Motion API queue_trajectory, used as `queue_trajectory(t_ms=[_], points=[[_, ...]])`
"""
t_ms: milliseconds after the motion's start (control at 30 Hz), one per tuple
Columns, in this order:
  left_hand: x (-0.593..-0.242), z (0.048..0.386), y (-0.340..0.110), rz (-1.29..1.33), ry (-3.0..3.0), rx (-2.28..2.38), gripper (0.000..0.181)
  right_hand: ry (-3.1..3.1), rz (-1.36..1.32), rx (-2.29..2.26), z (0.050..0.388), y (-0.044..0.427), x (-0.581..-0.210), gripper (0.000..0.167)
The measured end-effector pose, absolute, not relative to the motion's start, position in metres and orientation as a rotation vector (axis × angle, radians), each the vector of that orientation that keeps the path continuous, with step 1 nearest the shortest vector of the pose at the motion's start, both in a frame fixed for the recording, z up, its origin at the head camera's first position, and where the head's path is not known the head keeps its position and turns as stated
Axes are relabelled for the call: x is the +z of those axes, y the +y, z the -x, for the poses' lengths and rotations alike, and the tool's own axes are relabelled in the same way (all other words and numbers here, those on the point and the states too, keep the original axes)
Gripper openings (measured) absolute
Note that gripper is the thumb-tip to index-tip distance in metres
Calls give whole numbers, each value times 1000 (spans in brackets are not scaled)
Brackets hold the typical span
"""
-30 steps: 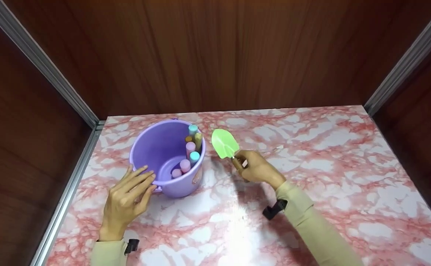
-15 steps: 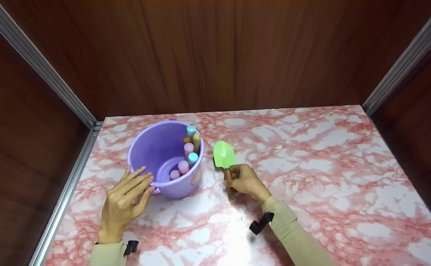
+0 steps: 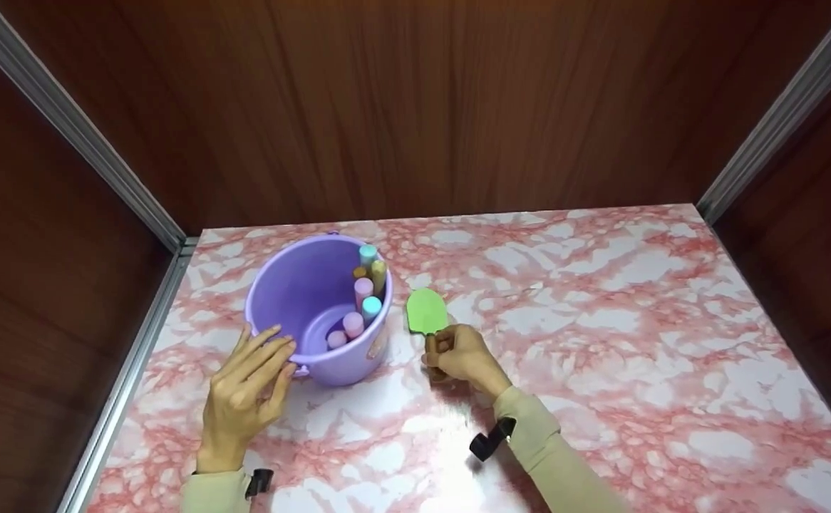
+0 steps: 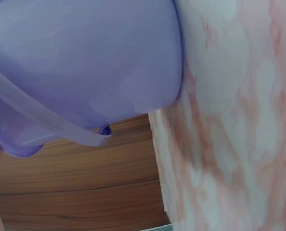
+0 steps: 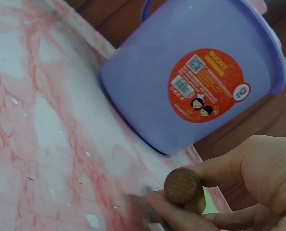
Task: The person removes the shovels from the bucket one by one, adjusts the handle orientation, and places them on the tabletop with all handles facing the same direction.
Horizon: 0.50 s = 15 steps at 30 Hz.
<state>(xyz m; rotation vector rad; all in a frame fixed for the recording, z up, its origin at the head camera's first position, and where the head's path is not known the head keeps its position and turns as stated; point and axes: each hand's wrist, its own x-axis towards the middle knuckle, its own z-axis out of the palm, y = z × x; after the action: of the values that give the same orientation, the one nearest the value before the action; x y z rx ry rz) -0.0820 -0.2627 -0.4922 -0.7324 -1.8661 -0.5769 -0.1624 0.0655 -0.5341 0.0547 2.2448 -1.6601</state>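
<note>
A purple bucket [image 3: 348, 363] stands on the table, left of centre, with several thick, coloured, chalk-like sticks [image 3: 363, 288] leaning inside its right wall. My left hand [image 3: 241, 399] holds the near-left rim, fingers laid over it and thumb outside; only a bit of that hand shows in the left wrist view. Right of the bucket, my right hand [image 3: 469, 356] pinches the wooden handle [image 5: 182, 186] of a small trowel between thumb and fingers. The trowel's green blade [image 3: 427, 311] points away from me; whether it touches the table I cannot tell.
The pink-and-white marbled table [image 3: 601, 342] extends right of the hands. Dark wooden panels [image 3: 430, 107] close off the back and both sides, with metal rails [image 3: 779, 107] at the corners. A strap handle [image 4: 32, 108] hangs on the bucket's side.
My right hand has moved left and toward me, lowering the trowel and turning its blade to point straight away. My left hand stays on the bucket's rim.
</note>
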Motion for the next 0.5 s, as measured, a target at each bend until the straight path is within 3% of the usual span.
queue_trajectory(t_ms=[500], points=[[-504, 83, -248, 654, -1720, -639, 42, 2454, 86, -1425, 158, 62, -533, 32]])
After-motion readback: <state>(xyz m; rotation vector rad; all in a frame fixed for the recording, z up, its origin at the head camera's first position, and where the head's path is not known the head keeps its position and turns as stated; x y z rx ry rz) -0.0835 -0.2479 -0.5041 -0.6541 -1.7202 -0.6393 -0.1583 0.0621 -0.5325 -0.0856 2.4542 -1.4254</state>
